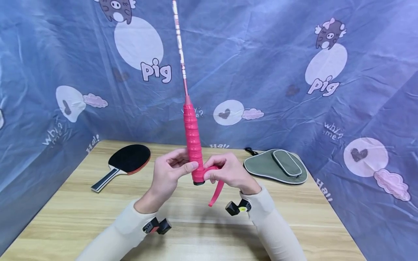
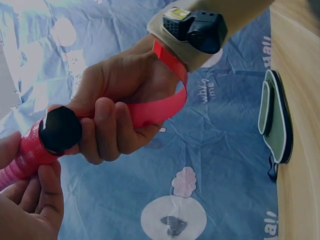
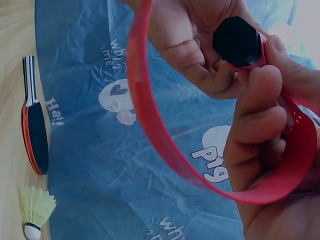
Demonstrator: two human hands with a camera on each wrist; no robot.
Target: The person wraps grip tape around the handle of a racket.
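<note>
A badminton racket (image 1: 192, 134) stands nearly upright in the head view, its pink-wrapped handle low and its thin shaft running out of the top. My left hand (image 1: 164, 177) grips the lower handle, thumb across the front. Close to the butt, my right hand (image 1: 226, 170) pinches pink grip tape (image 1: 216, 194), whose loose end hangs below the fingers. In the left wrist view the tape (image 2: 162, 107) curves back towards the right wrist. Both wrist views show the black butt cap (image 3: 237, 41) uncovered. The racket's head is out of view.
On the wooden table (image 1: 183, 232), a black table tennis bat (image 1: 129, 159) lies left and a green zipped case (image 1: 261, 166) lies right. The right wrist view shows a yellowish shuttlecock (image 3: 36, 210) near the bat. A blue printed curtain (image 1: 261, 72) surrounds the table's back and sides.
</note>
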